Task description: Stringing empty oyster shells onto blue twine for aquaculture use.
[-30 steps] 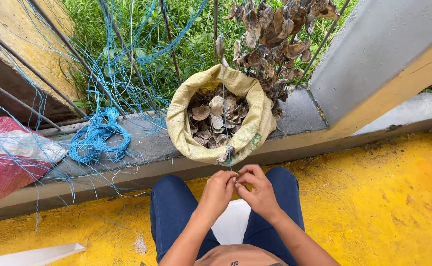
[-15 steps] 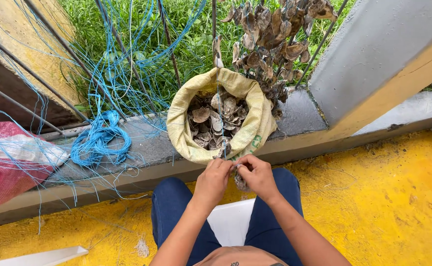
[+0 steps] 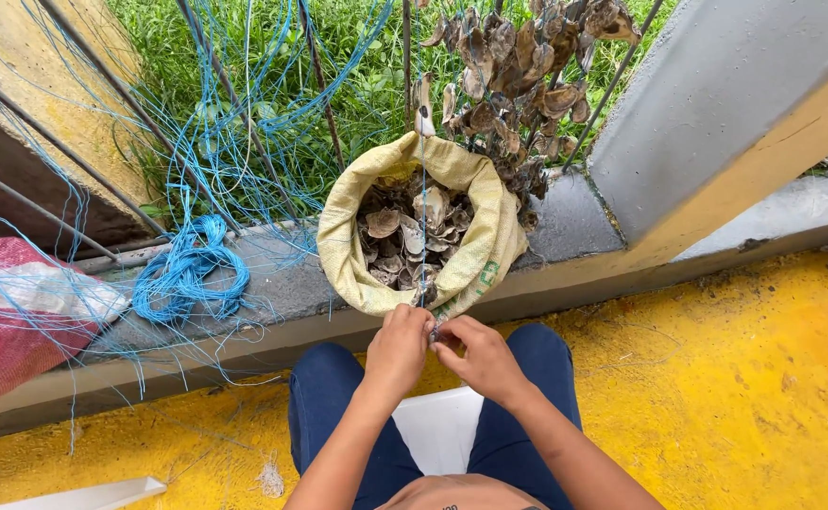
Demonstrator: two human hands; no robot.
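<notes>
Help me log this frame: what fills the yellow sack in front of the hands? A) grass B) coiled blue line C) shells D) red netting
C: the open sack on the ledge holds a heap of grey-brown shells, while the left hand and right hand meet at a thin line just below its rim.

Single head-worn view, looking steeply down and forward from a seated person's eye level. Close range: left hand (image 3: 400, 348) and right hand (image 3: 478, 357) meet at centre, knees at 6 o'clock. Sack (image 3: 362, 236) sits just beyond at 12; railing bars (image 3: 230, 99) and grass (image 3: 357, 76) fill the top. No second view shares this.
</notes>
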